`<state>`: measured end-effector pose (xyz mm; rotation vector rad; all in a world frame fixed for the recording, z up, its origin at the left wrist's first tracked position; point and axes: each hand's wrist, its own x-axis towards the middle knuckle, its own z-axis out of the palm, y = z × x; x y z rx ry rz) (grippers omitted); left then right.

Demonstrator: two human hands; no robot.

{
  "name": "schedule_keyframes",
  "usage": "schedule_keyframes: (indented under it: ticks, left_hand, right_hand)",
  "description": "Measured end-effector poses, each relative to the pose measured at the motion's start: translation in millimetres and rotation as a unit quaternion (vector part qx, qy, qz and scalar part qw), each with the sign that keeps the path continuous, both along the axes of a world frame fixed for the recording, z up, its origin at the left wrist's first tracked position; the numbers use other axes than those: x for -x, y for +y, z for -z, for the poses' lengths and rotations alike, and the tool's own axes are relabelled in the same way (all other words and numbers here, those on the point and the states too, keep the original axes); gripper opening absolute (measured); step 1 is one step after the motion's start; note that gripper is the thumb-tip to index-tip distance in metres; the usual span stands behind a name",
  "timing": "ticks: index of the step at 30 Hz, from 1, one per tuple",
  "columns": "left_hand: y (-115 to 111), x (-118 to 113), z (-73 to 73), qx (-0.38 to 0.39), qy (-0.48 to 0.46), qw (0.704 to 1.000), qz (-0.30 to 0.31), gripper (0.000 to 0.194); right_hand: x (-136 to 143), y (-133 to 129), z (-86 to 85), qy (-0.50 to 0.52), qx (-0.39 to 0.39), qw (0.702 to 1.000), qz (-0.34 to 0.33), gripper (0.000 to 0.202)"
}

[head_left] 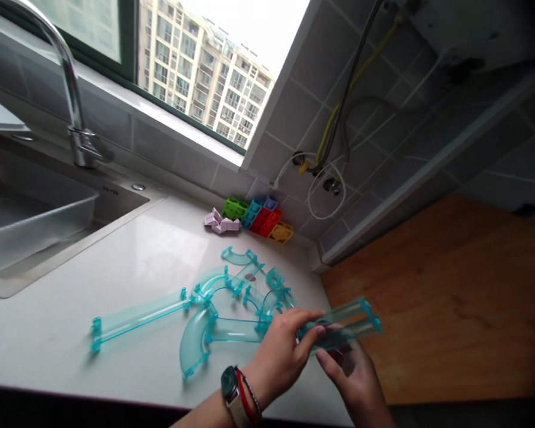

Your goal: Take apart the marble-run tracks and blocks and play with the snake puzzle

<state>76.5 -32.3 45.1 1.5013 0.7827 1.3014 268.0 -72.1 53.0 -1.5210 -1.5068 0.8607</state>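
Observation:
My left hand (285,345), with a watch and bracelets at the wrist, has its fingers closed on the near end of a clear teal plastic track piece (350,318). From below and to the right, my right hand (354,368) grips the same piece, its fingers partly hidden behind it. The piece is held above the counter's right end, pointing right. Left of my hands lie several more teal track pieces: a long straight one (140,315), a curved one (194,345), and a straight one (236,330) reaching behind my left hand.
Colourful plastic blocks (263,217) and pink pieces (222,222) stand by the wall. A sink (116,211) with a clear bin (40,229) and a faucet (74,107) is at left. Cables (339,119) hang on the tiled wall. A wooden board (446,309) lies right of the white counter (71,368).

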Motion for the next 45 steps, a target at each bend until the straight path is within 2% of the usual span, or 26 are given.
schedule_keyframes:
  ticks: [3,6,8,10,12,13,17,21,25,28,34,38,45]
  left_hand:
    - [-5,-1,1.1,-0.018,0.029,0.999,0.029,0.037]
    - [-9,4,2.0,-0.036,0.131,0.989,0.053,0.053]
    - [-12,10,1.7,-0.046,0.205,0.976,0.058,0.058]
    - [-14,16,0.1,-0.074,0.242,0.965,0.071,0.048]
    - [-15,22,-2.0,-0.114,0.24,0.96,0.087,0.036]
    - [-15,25,-2.9,-0.131,0.23,0.96,0.095,0.034]
    - [-15,31,-1.2,-0.155,0.2,0.961,0.111,0.031]
    - [-8,31,9.2,-0.135,0.184,0.967,0.116,0.029]
    - [4,30,20.0,-0.109,0.126,0.97,0.176,0.03]
    - [14,33,23.4,-0.086,0.092,0.971,0.204,0.032]
    - [20,59,12.7,-0.051,-0.07,0.962,0.26,0.033]
    - [23,79,2.2,-0.02,-0.129,0.974,0.184,0.029]
    - [36,97,-4.7,0.029,-0.099,0.993,0.06,0.024]
  right_hand:
    - [-2,-2,-23.5,-0.015,0.001,1.0,0.015,0.048]
    - [-4,11,-51.6,-0.072,0.013,0.997,0.005,0.051]
    - [-7,32,-66.6,-0.136,0.006,0.991,-0.012,0.051]
    - [-9,62,-75.1,-0.22,-0.03,0.975,-0.032,0.048]
    - [-6,96,-76.5,-0.316,-0.084,0.943,-0.062,0.046]
    - [-2,115,-74.6,-0.332,-0.097,0.936,-0.068,0.046]
    - [29,190,-54.6,-0.38,-0.117,0.912,-0.1,0.042]
    - [68,259,-21.3,-0.43,-0.13,0.885,-0.121,0.036]
    - [98,314,12.4,-0.469,-0.126,0.862,-0.147,0.031]
    - [110,346,33.1,-0.491,-0.119,0.847,-0.166,0.032]
    - [112,380,63.3,-0.512,-0.116,0.833,-0.174,0.033]
    - [111,384,74.4,-0.51,-0.132,0.835,-0.158,0.032]
    - [112,386,82.0,-0.517,-0.144,0.831,-0.144,0.03]
